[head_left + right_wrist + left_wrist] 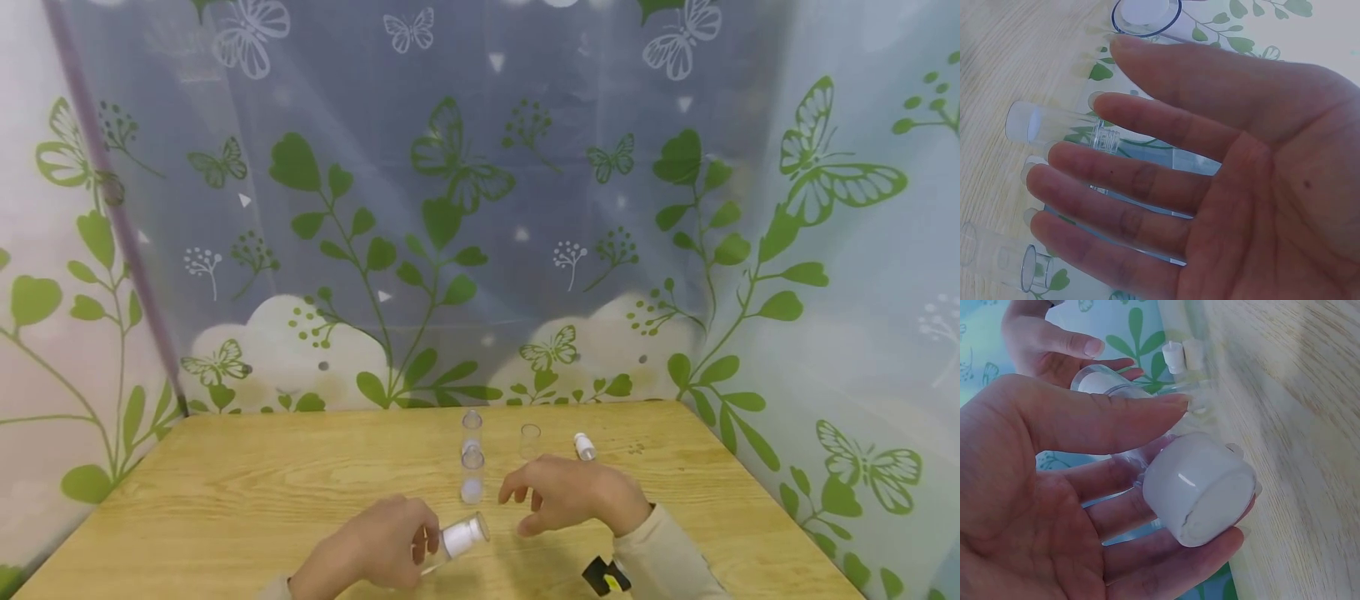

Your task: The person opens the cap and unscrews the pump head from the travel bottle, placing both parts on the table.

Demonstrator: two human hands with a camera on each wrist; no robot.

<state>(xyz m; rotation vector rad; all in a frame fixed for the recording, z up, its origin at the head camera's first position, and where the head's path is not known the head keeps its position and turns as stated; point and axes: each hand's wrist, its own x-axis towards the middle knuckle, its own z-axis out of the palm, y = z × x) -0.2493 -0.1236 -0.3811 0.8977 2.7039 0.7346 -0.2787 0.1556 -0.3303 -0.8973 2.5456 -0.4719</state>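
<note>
Left hand (393, 537): fingers being curled round a clear bottle (456, 539); thumb being laid along 1 side, fingers along the other.
Held bottle: being tilted in the left hand at the near side of the table (262, 467); its white base (1200, 490) is being shown in the left wrist view, and a white fitting is being enclosed by its clear far end. Contact with the table cannot be told.
Right hand (566, 498): fingers being spread apart and slightly bent, nothing being gripped; the hand is being held above the table, just beside the rim of the held bottle and apart from it.
Standing bottles: 2 white-based clear bottles (472, 487) being supported upright, 1 behind the other, beyond the held bottle; a threaded neck is being shown on 1 in the right wrist view.
Clear cylinder (530, 442): being supported on the table, to the right of the farther standing bottle.
Small white piece (584, 447): being seen beyond the right hand, right of the clear cylinder.
Black-and-yellow item (597, 575): being seen beside the right sleeve (667, 554).
Backdrop (450, 208): being patterned with butterflies and green leaves.
</note>
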